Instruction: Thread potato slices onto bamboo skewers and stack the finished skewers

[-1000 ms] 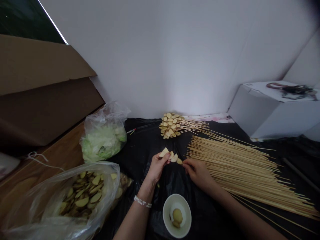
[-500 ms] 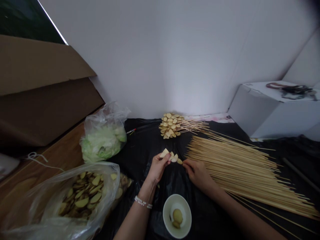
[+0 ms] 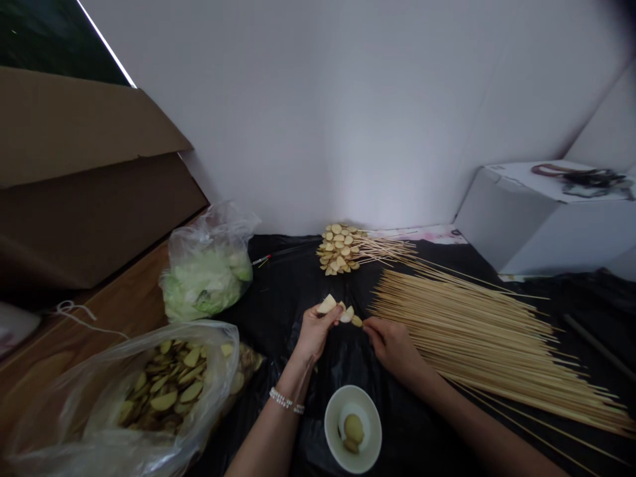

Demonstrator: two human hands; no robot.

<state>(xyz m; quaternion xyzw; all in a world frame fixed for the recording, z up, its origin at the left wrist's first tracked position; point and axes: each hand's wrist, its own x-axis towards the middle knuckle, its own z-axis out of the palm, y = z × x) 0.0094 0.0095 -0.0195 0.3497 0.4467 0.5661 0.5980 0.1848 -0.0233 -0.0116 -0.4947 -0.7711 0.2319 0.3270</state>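
Observation:
My left hand (image 3: 314,331) is closed on pale potato slices (image 3: 332,307) held up over the black sheet. My right hand (image 3: 392,343) is pinched on a thin bamboo skewer, its tip at the slices beside a small piece (image 3: 356,320). The skewer's shaft is mostly hidden by the hand. A clear bag of potato slices (image 3: 163,387) lies at the near left. Finished potato skewers (image 3: 340,250) lie in a heap by the far wall.
A wide pile of bare bamboo skewers (image 3: 477,331) spreads to the right. A white bowl (image 3: 334,440) holding a potato piece stands near me. A bag of lettuce (image 3: 206,278), a cardboard box (image 3: 84,179) and a white box (image 3: 546,225) ring the black sheet (image 3: 283,291).
Almost nothing has moved; both hands stay together at the slices, with my left wrist shifted slightly.

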